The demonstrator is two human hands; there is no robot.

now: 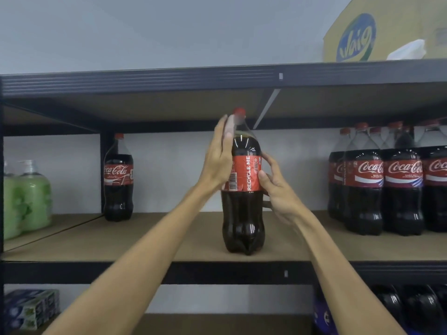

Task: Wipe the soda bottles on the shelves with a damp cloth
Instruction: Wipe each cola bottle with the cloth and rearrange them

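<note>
A tall clear plastic cola bottle point(243, 213) with dark liquid, a red cap and a red label stands upright near the front edge of a brown board shelf point(169, 238). Its long axis is vertical, and it sits straight ahead between the two hands. The left hand point(219, 155) lies flat, fingers straight, against the bottle's upper left shoulder and neck. The right hand point(275, 182) grips the label band from the right, thumb on the front and fingers curled behind.

Neither hand holds a cloth. A white crumpled thing point(408, 49), possibly the cloth, sits on the shelf above, up and right, nearer the right hand. A cluster of matching cola bottles point(387, 184) stands well to the right, and a single smaller cola bottle point(118, 180) stands far left.
</note>
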